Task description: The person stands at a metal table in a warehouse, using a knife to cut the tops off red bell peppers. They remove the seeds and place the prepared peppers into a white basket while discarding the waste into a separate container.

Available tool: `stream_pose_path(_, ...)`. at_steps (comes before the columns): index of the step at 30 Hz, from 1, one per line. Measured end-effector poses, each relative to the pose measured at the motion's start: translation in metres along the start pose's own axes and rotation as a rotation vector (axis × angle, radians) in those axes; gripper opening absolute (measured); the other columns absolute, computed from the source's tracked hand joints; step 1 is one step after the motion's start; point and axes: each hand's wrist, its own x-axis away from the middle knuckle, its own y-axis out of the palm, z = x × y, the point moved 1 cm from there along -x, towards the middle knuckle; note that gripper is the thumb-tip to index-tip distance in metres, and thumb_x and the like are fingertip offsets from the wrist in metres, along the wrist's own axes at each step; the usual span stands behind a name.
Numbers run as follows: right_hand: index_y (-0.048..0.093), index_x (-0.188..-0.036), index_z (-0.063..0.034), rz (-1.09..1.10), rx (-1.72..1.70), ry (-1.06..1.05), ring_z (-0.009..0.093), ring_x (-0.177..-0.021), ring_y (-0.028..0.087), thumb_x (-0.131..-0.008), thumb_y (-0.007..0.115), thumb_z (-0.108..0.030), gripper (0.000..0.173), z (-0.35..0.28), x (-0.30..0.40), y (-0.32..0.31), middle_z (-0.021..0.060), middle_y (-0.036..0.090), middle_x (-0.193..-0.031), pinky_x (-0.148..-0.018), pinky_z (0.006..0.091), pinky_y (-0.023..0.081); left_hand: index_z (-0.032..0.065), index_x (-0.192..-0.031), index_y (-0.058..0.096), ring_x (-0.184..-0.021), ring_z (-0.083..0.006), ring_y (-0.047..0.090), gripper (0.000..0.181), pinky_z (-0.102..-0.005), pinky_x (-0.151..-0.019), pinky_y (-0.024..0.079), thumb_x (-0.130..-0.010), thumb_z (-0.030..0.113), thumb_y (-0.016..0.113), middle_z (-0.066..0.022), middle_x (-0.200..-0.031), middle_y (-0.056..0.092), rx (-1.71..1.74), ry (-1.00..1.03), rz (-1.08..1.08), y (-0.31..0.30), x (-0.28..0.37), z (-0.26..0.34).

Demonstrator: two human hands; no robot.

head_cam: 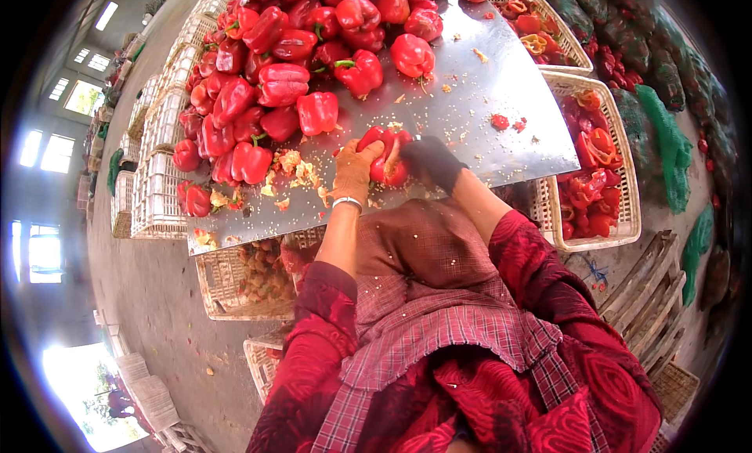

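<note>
A red bell pepper [385, 159], cut open so that its pale inner wall shows, sits over the near part of a metal tabletop [505, 106]. My left hand [352, 168], in an orange-tan glove, grips the pepper from its left side. At the pepper's right side is my right hand [433, 160], in a dark glove, with its fingers closed around what looks like a small knife [418, 137]. Most of the knife is hidden and its blade is blurred. Pale seeds and torn pepper cores [296, 168] lie scattered left of my left hand.
Whole red bell peppers [282, 83] are heaped across the table's far left. A plastic crate [625, 177] of cut peppers stands off the right edge, another crate [578, 48] beyond it. Under the near left edge is a crate of cores [264, 277]. Stacked crates [158, 189] line the left.
</note>
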Motion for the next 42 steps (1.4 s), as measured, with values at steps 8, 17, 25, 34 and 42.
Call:
stream_pose_path(8, 0.056, -0.074, -0.0054, 0.472, 0.328, -0.669, 0.009, -0.038, 0.042, -0.083, 0.062, -0.022, 0.02, 0.017, 0.06, -0.027, 0.0031, 0.052, -0.058, -0.034, 0.0247, 0.033, 0.003, -0.103, 0.061, -0.081, -0.0194, 0.062, 0.03, -0.032, -0.066, 0.053, -0.089, 0.029, 0.059, -0.0071, -0.093, 0.062, 0.844, 0.025, 0.256, -0.017, -0.053, -0.059)
stream_pose_path(17, 0.06, -0.08, -0.0059, 0.474, -0.439, -0.004, 0.008, -0.049, 0.05, -0.085, 0.065, -0.021, 0.017, -0.054, 0.094, -0.022, 0.0022, 0.057, -0.061, -0.044, 0.0221, 0.039, 0.0066, -0.113, 0.056, -0.084, -0.0304, 0.064, 0.035, -0.0399, -0.072, 0.053, -0.082, 0.021, 0.064, -0.016, -0.094, 0.063, -0.645, 1.024, 0.132, 0.036, 0.03, 0.026)
stream_pose_path(25, 0.06, -0.074, -0.0068, 0.436, -0.076, -0.484, 0.008, -0.046, 0.048, -0.085, 0.063, -0.02, 0.018, -0.053, 0.1, -0.01, 0.0011, 0.053, -0.059, -0.04, 0.0237, 0.035, 0.0062, -0.104, 0.057, -0.071, -0.0342, 0.061, 0.019, -0.042, -0.057, 0.049, -0.086, 0.01, 0.058, -0.0147, -0.082, 0.061, -0.778, 0.922, -0.083, 0.052, 0.062, 0.035)
stream_pose_path(34, 0.057, -0.079, -0.0108, 0.474, -0.475, -0.083, 0.008, -0.042, 0.039, -0.083, 0.064, -0.03, 0.021, -0.091, 0.115, -0.061, 0.0005, 0.048, -0.058, -0.035, 0.0227, 0.029, 0.0065, -0.092, 0.058, -0.077, -0.031, 0.059, 0.012, -0.0399, -0.063, 0.049, -0.081, 0.011, 0.057, -0.0108, -0.085, 0.058, -1.249, 0.939, 0.188, -0.084, 0.057, 0.0)
stream_pose_path(42, 0.061, -0.076, -0.0119, 0.874, -0.24, -0.224, 0.003, -0.049, 0.047, -0.086, 0.065, -0.021, 0.014, -0.066, 0.209, -0.16, -0.0063, 0.052, -0.059, -0.042, 0.0192, 0.032, 0.0074, -0.09, 0.06, -0.084, -0.032, 0.06, 0.013, -0.0415, -0.07, 0.05, -0.082, 0.017, 0.056, -0.0137, -0.087, 0.06, -0.883, 0.888, 0.161, -0.063, 0.033, 0.03)
